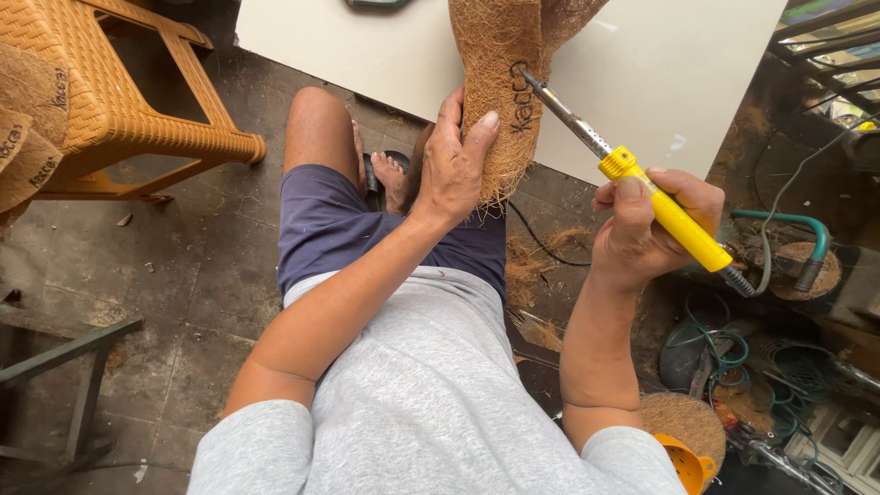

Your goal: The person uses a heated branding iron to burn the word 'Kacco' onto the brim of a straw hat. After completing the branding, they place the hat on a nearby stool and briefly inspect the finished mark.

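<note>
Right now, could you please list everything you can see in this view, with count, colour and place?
Coir piece: one, brown, top centre, held upright.
Soldering iron: one, yellow handle, metal tip against the coir piece.
White board: one, on the floor ahead.
Woven stool: one, orange, upper left.
Coir discs: a few, brown, far left.
Hose: one, green, right.
Funnel: one, orange, bottom right.
Left hand: grips the coir piece.
Right hand: grips the soldering iron.
</note>
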